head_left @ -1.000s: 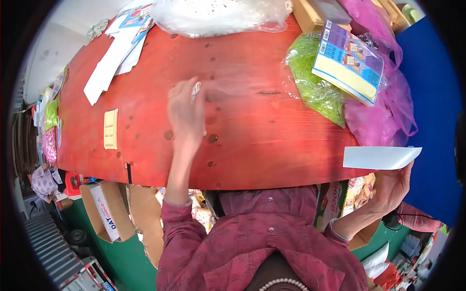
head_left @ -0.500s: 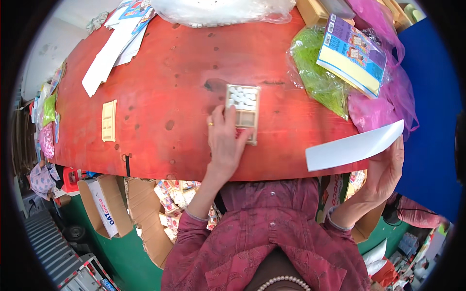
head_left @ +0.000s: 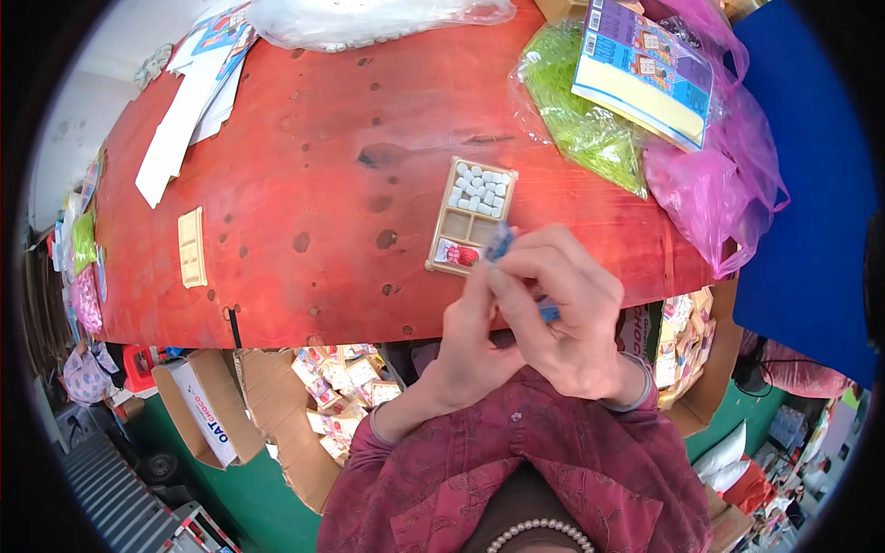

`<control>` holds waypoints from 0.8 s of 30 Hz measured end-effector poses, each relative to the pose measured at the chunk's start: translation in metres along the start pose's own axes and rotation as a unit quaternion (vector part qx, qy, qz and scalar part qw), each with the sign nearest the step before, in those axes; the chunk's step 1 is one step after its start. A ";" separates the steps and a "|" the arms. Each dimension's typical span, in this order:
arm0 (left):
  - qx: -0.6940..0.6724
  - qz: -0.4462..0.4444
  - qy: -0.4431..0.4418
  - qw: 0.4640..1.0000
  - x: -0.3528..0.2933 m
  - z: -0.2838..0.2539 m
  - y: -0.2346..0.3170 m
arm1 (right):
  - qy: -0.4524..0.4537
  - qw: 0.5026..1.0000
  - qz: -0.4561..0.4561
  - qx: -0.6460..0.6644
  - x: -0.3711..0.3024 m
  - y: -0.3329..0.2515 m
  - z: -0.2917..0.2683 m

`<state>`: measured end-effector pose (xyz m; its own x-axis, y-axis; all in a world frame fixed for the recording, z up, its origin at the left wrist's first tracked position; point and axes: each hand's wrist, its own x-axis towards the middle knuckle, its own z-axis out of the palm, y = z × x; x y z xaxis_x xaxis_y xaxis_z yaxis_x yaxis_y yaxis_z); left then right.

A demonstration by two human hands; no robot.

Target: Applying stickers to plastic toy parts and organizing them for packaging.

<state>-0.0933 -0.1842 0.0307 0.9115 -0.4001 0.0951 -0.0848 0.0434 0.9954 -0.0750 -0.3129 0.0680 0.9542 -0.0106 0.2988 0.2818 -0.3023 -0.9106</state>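
My left hand (head_left: pixel 475 346) and my right hand (head_left: pixel 567 313) meet just in front of a beige tray (head_left: pixel 428 265), fingers closed in a pinch. Between them is a small blue printed piece (head_left: pixel 501 241), blurred and mostly hidden by the fingers; I cannot make out its kind. The tray lies slightly tilted on the red table. White pellet-like pieces (head_left: pixel 478 190) fill its far compartment. Two small square compartments in its middle hold nothing, and a packet with a red strawberry picture (head_left: pixel 458 253) lies in the near one.
A second beige tray (head_left: pixel 192 247) lies to the left. White paper sheets (head_left: pixel 175 138) are at the far left, a clear plastic bag (head_left: pixel 369 20) at the back. Right stand a green-filled bag (head_left: pixel 585 120), printed cards (head_left: pixel 645 69) and a pink bag (head_left: pixel 714 203). Packet-filled boxes (head_left: pixel 341 392) sit below the edge.
My left hand has left the tray and joined my right hand, which came inward from the right. The white strip is no longer visible; a blue piece shows between my fingers. The view has shifted slightly.
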 end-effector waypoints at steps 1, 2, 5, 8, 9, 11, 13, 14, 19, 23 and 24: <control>-0.002 -0.002 -0.001 1.000 0.000 0.002 -0.001 | -0.052 0.999 -0.008 0.004 0.003 0.004 -0.001; -0.071 -0.037 0.061 0.995 -0.001 0.003 -0.002 | -0.105 0.994 -0.016 0.008 0.006 0.008 -0.001; -0.198 -0.090 0.134 0.967 -0.001 0.000 -0.005 | -0.162 0.984 0.005 0.072 0.006 0.010 -0.009; -0.304 -0.099 0.175 0.931 0.004 -0.008 -0.017 | -0.115 0.991 0.061 -0.042 -0.005 0.022 -0.009; -0.305 -0.102 0.176 0.930 0.004 -0.010 -0.017 | -0.079 0.987 0.074 -0.119 -0.009 0.024 -0.009; -0.298 -0.091 0.214 0.926 0.004 -0.014 -0.018 | -0.147 0.956 0.234 0.098 -0.021 0.031 -0.013; -0.289 -0.082 0.214 0.929 0.001 -0.017 -0.024 | -0.203 0.882 0.357 0.232 -0.034 0.042 -0.014; -0.311 -0.080 0.214 0.923 0.001 -0.018 -0.025 | -0.201 0.881 0.360 0.232 -0.038 0.043 -0.013; -0.260 -0.059 0.241 0.933 0.005 -0.020 -0.038 | -0.095 0.958 0.257 0.089 -0.032 0.045 -0.010; -0.029 0.016 0.336 0.941 0.011 -0.035 -0.043 | -0.104 0.963 0.230 0.093 -0.027 0.047 -0.006; -0.057 -0.023 0.337 0.940 0.010 -0.036 -0.044 | -0.104 0.963 0.231 0.093 -0.026 0.048 -0.002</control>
<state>-0.0656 -0.1575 -0.0127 0.9643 0.2646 -0.0118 -0.0301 0.1535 0.9877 -0.0867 -0.3291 0.0167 0.9761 0.0935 -0.1962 -0.1829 -0.1339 -0.9740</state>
